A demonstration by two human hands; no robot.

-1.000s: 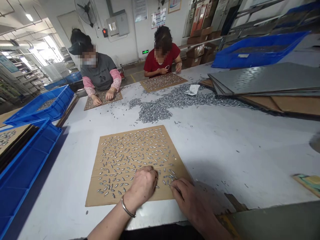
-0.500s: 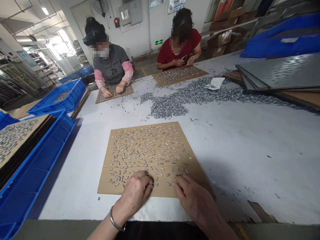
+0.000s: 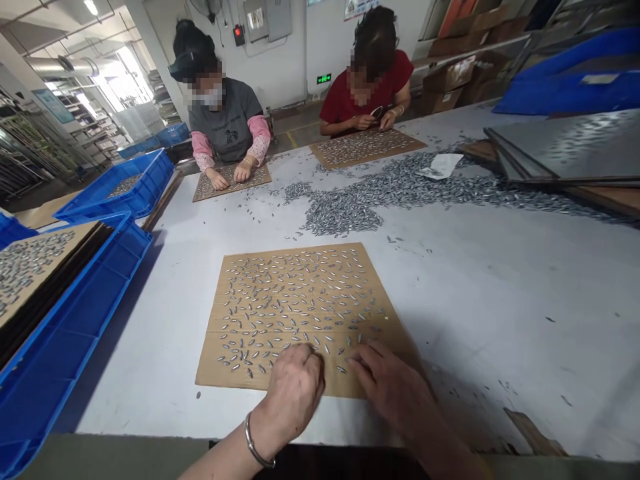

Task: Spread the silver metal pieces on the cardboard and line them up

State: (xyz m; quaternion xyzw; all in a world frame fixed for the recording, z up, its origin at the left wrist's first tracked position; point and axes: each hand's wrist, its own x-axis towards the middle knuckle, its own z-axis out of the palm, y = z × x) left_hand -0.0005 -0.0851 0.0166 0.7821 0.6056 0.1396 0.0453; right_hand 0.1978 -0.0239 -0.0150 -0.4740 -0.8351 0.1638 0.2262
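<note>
A brown cardboard sheet (image 3: 210,363) lies before me on the white table, with many small, pointed, silvery metal pieces (image 3: 327,348) spread over it. My left hand (image 3: 296,383) rests at the sheet's near edge, its fingers curled down and closed; their tips and anything in them are hidden behind the knuckles. Just right of it, my right hand (image 3: 393,380) is bent over the near right part of the sheet. Its thumb and forefinger come close together beside a single metal piece (image 3: 341,369); whether they grip one is unclear.
A large heap of loose metal pieces (image 3: 340,213) lies beyond the sheet. Two co-workers (image 3: 227,123) sit across the table with filled cardboard sheets (image 3: 370,148). Blue crates (image 3: 115,267) stand at left, one bearing stacked sheets. Stacked panels (image 3: 565,150) lie at far right.
My left hand has shifted right, nearer my right hand, uncovering pieces on the sheet's left. My right hand stays about in place, and the view has tilted slightly.
</note>
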